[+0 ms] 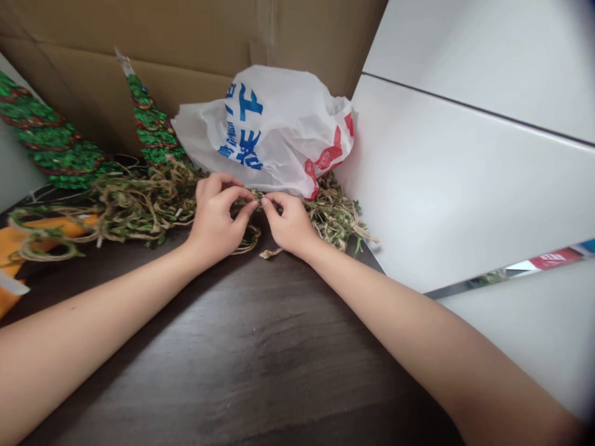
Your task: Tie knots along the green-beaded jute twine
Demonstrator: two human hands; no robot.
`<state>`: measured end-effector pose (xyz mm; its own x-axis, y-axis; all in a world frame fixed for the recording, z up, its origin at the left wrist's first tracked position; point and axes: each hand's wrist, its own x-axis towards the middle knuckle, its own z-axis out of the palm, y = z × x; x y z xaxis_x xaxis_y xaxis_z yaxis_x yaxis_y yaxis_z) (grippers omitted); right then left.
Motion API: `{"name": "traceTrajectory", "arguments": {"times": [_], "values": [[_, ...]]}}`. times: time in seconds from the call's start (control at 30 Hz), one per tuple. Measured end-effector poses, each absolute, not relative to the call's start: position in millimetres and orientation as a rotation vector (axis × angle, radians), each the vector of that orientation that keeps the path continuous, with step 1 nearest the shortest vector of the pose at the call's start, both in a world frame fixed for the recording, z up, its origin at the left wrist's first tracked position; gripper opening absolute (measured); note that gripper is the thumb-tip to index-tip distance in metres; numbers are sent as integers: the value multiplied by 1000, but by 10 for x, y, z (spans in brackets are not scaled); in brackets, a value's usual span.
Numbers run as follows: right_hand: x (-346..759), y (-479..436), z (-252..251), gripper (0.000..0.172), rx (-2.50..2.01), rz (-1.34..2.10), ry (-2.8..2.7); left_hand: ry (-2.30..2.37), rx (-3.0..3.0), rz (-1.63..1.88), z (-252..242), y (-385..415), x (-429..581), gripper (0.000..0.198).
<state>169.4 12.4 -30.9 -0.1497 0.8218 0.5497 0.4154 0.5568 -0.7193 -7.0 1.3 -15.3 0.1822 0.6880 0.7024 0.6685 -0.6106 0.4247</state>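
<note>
Our left hand [214,222] and right hand [289,226] work close together, fingertips [253,205] pinched on a strand of green-flecked jute twine [139,210] tangled on the dark wood table [232,353], just below a white plastic bag [274,130], 2 glittery green cone trees [151,124] to our left.

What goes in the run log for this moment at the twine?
left hand: pinching jute twine | right hand: pinching twine | behind: white plastic bag, green glitter tree | below: dark wood table
</note>
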Motion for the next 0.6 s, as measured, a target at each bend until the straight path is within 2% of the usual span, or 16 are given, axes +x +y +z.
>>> {"name": "traceTrajectory", "arguments": {"times": [0.17, 0.37, 0.6], "values": [[1690, 54, -303, 30, -1093, 296, -1908, 1279, 2517, 1404, -105, -65, -29, 14], [1657, -33, -293, 31, -1218, 125, -1997, 1539, 2434, 1375, -112, -80, -39, 12], [1650, -60, -227, 30, -1328, 219, -1942, 1554, 2355, 1341, -131, -57, -58, 11]]}}
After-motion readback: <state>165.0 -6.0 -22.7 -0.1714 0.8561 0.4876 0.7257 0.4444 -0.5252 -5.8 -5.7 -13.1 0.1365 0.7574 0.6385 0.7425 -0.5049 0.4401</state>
